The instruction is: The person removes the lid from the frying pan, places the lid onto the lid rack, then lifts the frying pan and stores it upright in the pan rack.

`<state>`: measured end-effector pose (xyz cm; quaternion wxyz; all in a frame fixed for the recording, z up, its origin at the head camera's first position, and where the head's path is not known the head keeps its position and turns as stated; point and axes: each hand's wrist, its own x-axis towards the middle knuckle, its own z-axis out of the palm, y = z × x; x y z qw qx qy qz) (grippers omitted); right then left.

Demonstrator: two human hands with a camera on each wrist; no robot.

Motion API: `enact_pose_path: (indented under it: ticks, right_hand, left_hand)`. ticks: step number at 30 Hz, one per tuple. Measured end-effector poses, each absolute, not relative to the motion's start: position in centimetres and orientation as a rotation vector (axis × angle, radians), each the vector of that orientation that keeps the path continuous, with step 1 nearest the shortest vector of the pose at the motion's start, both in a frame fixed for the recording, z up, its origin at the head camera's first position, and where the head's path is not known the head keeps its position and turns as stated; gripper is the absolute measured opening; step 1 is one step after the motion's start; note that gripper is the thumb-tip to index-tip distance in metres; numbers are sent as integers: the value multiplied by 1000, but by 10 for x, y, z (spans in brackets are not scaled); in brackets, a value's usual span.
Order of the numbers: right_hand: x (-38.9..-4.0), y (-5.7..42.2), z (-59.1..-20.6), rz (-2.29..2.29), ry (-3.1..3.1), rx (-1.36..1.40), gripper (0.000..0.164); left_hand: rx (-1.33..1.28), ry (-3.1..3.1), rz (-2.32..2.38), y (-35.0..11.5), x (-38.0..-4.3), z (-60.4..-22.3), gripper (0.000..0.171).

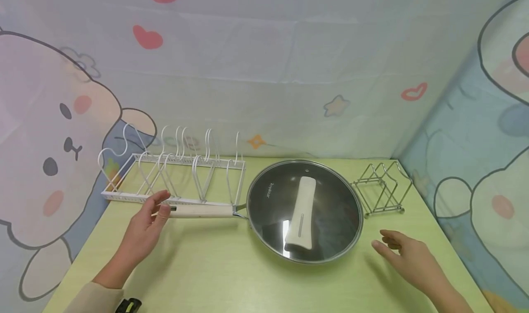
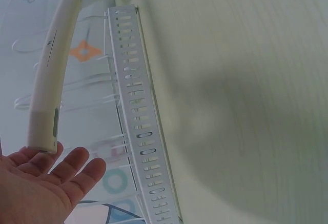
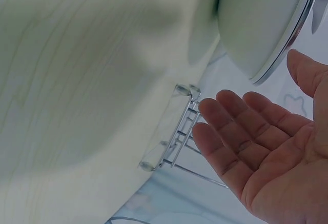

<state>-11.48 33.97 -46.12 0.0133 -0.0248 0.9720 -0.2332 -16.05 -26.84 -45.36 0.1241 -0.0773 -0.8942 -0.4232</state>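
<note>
A frying pan [image 3: 261,24] stands on the table, covered by a glass lid [image 1: 264,225] with a long cream lid handle [image 1: 305,202]. The pan's cream handle [image 1: 202,211] points left. My left hand [image 1: 142,228] is at the free end of that handle, fingers relaxed and not wrapped round it; in the left wrist view the fingertips [image 2: 77,157] lie just past the handle's end. To the right of the pan my right hand [image 1: 413,260] hovers over the table with its palm toward the pan, holding nothing. In the right wrist view its fingers [image 3: 241,116] are loosely extended.
Behind the pan handle, at the left, stands a white wire rack [image 1: 142,197] with several upright loops. A small metal wire rack [image 1: 382,209] is right of the pan. The pale green table [image 1: 231,281] meets a cartoon-printed cloth [image 1: 264,65] at the back and sides.
</note>
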Motion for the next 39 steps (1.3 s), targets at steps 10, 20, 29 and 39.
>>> enact_pose_path:
  ticks: [10,20,29,39]
  right_hand:
    - [-114,329,-462,-767,3027,-114,62]
    - [-115,320,-462,-781,3005,-136,61]
    - [-115,315,-462,-753,2987,-130,52]
    - [-114,310,-460,-767,2916,-83,41]
  left_hand:
    - [-235,-2689,-1124,-263,-161,-454,47]
    - [-326,-2697,-964,-263,-165,-457,46]
    - [-347,-2666,-871,-260,-166,-461,44]
    - [-336,-2711,-879,-256,-166,-462,49]
